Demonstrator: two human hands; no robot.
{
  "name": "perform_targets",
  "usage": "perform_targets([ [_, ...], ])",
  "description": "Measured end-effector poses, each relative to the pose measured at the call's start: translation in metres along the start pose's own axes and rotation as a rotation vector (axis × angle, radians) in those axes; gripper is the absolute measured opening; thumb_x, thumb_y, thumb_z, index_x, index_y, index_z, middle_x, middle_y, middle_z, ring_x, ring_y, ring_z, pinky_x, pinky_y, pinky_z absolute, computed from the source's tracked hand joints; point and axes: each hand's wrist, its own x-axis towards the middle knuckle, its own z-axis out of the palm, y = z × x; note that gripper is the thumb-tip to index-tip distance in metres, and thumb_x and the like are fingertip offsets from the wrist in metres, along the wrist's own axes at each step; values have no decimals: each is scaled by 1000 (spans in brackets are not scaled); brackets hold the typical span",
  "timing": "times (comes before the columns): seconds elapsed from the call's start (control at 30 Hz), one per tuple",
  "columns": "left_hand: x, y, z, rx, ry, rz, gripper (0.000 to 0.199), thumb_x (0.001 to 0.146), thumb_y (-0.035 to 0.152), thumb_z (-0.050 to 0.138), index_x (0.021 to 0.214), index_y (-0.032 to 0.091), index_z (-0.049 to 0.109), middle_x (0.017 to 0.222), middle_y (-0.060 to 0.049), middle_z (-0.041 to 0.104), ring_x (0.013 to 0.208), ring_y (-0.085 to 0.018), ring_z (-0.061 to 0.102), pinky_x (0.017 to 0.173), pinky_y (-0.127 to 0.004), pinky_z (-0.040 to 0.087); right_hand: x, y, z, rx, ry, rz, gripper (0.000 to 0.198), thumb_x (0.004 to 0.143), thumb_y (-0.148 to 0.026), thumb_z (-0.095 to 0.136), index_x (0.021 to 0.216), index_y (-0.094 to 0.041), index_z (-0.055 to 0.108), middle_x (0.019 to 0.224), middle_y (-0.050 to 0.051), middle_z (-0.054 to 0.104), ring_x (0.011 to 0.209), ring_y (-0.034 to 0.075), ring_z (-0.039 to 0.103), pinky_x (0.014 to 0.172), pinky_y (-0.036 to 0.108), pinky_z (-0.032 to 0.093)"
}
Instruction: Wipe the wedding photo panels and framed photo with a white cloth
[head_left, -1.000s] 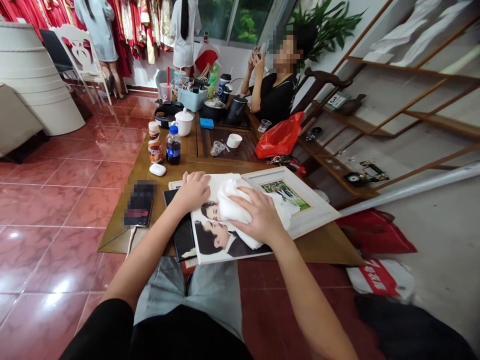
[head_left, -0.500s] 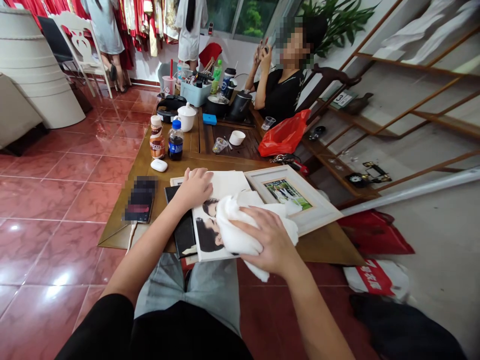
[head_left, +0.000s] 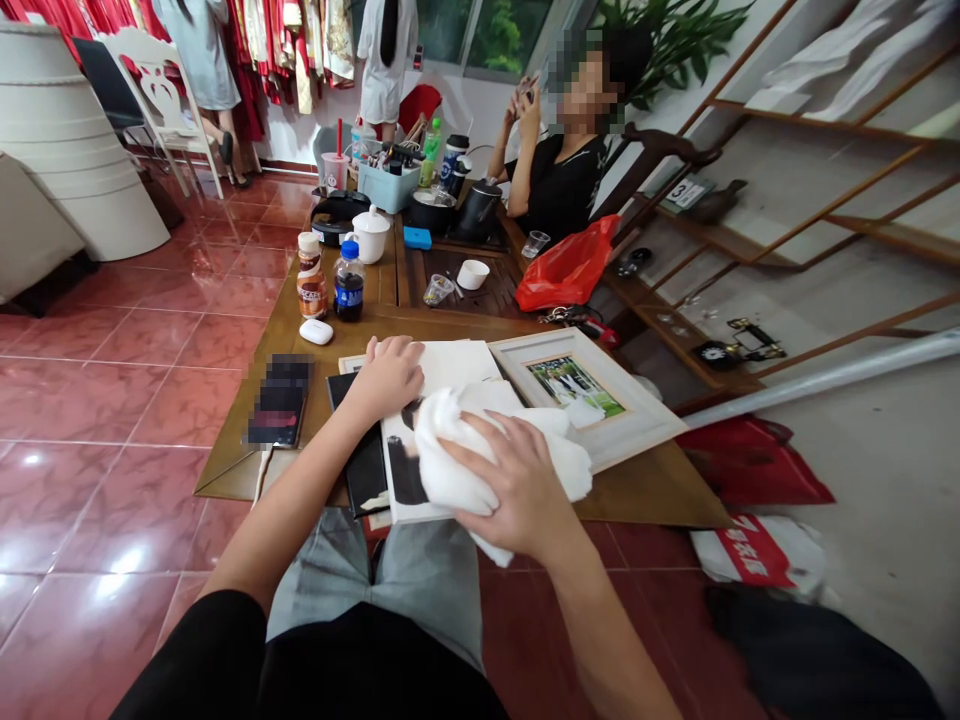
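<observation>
My right hand [head_left: 510, 480] is closed round a bunched white cloth [head_left: 457, 460], pressed against a white photo panel [head_left: 457, 362] that shows part of a portrait. The cloth hides much of the picture. On the panel's upper left part my left hand [head_left: 388, 377] lies flat with its fingers spread. A black board [head_left: 367, 470] sticks out from under the panel on the left. To the right, partly beneath the cloth's trailing end, is a white picture frame [head_left: 637, 415] holding a small outdoor photo.
A phone [head_left: 279, 400] with a cable lies left of the panel. Beyond stand a coffee bottle [head_left: 310, 278], a cola bottle [head_left: 349, 283], a lidded white cup [head_left: 370, 236] and a red plastic bag [head_left: 566, 270]. Another person [head_left: 562, 170] sits across the table, holding a phone.
My right hand has slid the white cloth a little to the left over the photo panel, covering more of the portrait. My left hand stays in place.
</observation>
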Motion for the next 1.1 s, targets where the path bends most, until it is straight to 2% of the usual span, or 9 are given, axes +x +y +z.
perform_targets([
  [0.1,0,-1,-1,-7,-8,9,43,97,22,40,138,20,54,147,-13,53,141,-27,43,124,-59,19,4,-17,1,39,-33,-68,70,73,-47,74,141,-31,61,154,10,48,135,44,38,113,63,25],
  [0.2,1,-3,-1,-15,-17,6,43,97,23,40,137,20,54,147,-13,52,141,-27,43,124,-59,19,6,-17,0,69,-43,-75,70,74,-46,76,141,-31,61,154,10,48,136,41,40,114,60,26],
  [0.47,2,-4,-1,-19,-31,-11,43,97,24,40,138,18,53,149,-14,51,142,-28,41,125,-59,18,-15,31,-2,-41,62,124,55,84,-41,68,137,-27,63,146,13,54,127,39,51,103,57,41],
  [0.53,2,-4,-1,-11,-30,-8,42,97,24,41,137,19,54,148,-14,52,142,-28,42,124,-58,19,-22,46,-3,-41,146,175,48,87,-38,65,133,-27,65,140,13,57,123,38,55,100,57,45],
  [0.63,1,-5,-1,11,-34,-5,42,97,24,41,136,19,54,146,-13,53,140,-28,44,123,-58,22,-30,67,-9,-17,360,255,37,89,-35,64,124,-26,68,133,13,59,120,35,60,101,53,49],
  [0.7,1,-7,0,22,-31,3,42,97,25,40,135,18,55,145,-14,54,138,-29,46,123,-57,24,-32,81,-15,-28,504,304,35,89,-34,64,122,-24,69,129,14,60,120,34,61,101,52,51],
  [0.8,2,-10,1,22,-19,21,42,97,26,40,135,18,56,144,-14,55,137,-29,47,123,-57,24,-31,102,-24,-123,615,365,37,88,-36,65,122,-22,69,128,16,59,118,36,61,100,53,51],
  [0.93,3,-13,3,13,-16,23,44,97,27,40,138,21,55,145,-13,54,138,-29,46,123,-59,23,-27,119,-34,-376,594,379,37,86,-39,69,118,-19,73,130,19,61,116,41,60,96,57,48],
  [1.1,3,-14,1,24,-31,8,45,98,28,39,140,22,53,148,-13,52,142,-29,43,124,-58,22,-19,133,-29,-518,415,394,41,88,-37,69,126,-22,70,140,18,58,123,42,52,100,58,37],
])
